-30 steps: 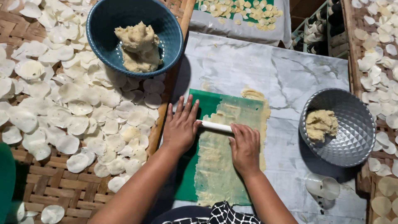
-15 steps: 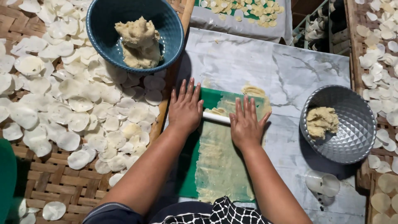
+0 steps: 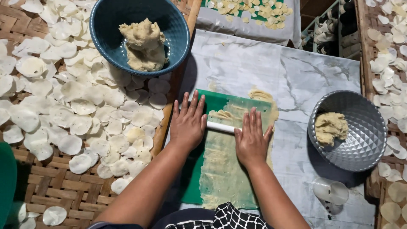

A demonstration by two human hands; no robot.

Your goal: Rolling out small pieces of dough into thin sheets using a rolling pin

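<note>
1. Left hand (image 3: 188,124) and right hand (image 3: 252,140) lie flat, fingers spread, pressing the white roller (image 3: 220,127) across the dough sheet (image 3: 224,169) on the green mat (image 3: 193,178)
2. Risk: uneven pressure tears the thin dough
3. Risk: the roller overruns the mat's far edge, smearing dough on the marble top (image 3: 254,63)

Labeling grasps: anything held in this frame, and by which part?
No closed grasp. Both hands press flat on a white rolling pin: left hand on its left end, right hand on its right end, only its middle showing, over flattened dough on the green sheet.
</note>
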